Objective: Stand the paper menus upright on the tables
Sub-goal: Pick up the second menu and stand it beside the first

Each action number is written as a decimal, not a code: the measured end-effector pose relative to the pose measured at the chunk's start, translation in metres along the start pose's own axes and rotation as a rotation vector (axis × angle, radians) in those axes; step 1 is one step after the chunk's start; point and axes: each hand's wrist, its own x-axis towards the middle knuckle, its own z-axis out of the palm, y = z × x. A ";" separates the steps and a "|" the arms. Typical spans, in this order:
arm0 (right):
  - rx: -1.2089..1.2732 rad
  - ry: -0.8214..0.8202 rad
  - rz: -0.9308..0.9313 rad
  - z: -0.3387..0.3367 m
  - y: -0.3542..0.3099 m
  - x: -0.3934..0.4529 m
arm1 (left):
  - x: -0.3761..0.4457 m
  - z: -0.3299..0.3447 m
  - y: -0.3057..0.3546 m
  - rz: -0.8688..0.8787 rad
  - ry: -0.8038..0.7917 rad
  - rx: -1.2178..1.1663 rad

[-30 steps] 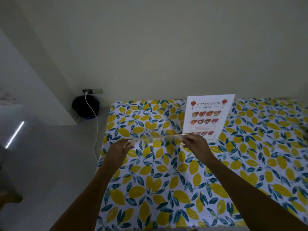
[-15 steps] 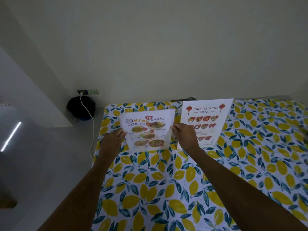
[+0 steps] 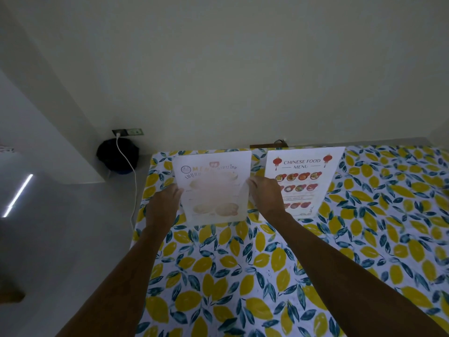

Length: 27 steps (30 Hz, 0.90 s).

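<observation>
I hold a white Thai food menu [image 3: 213,188] upright over the far left part of the table [image 3: 243,276], which wears a lemon-print cloth. My left hand [image 3: 164,205] grips its left edge and my right hand [image 3: 266,193] grips its right edge. Its printed face is blurred and its bottom edge sits at the cloth. Just to the right, a second sheet headed "Chinese Food Menu" [image 3: 303,171] stands upright near the wall; my right hand hides its lower left part.
A pale wall [image 3: 243,69] rises right behind the table. Left of the table, a black round object [image 3: 117,154] sits on the grey floor under a wall socket [image 3: 127,132], with a white cable [image 3: 132,190] running down beside the table's left edge.
One second ago the Thai menu lay flat and edge-on between my hands. I have tipped it up to stand facing me and moved it farther back, beside the Chinese menu.
</observation>
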 end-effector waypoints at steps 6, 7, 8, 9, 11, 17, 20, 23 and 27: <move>0.013 0.011 0.008 0.001 0.000 0.002 | 0.002 0.000 0.006 -0.035 0.004 -0.042; 0.011 0.009 0.010 0.001 -0.001 0.002 | 0.002 0.000 0.006 -0.044 0.003 -0.047; 0.010 0.003 0.013 0.000 -0.001 0.002 | 0.002 0.000 0.007 -0.058 -0.006 -0.052; 0.011 -0.004 0.015 -0.001 -0.001 0.002 | 0.002 0.000 0.008 -0.069 -0.016 -0.056; 0.021 -0.014 0.016 -0.002 -0.002 0.002 | 0.000 -0.001 0.009 -0.071 -0.026 -0.053; 0.031 -0.024 -0.018 -0.009 0.000 -0.012 | -0.004 -0.005 0.012 -0.076 -0.024 -0.084; 0.084 -0.013 -0.024 -0.017 0.007 -0.027 | -0.011 -0.007 0.016 -0.093 -0.016 -0.128; 0.067 -0.024 0.026 -0.029 0.023 -0.041 | -0.022 -0.012 0.027 -0.303 -0.079 -0.190; 0.061 -0.013 0.097 -0.053 0.051 -0.059 | -0.042 -0.004 0.042 -0.234 -0.071 -0.116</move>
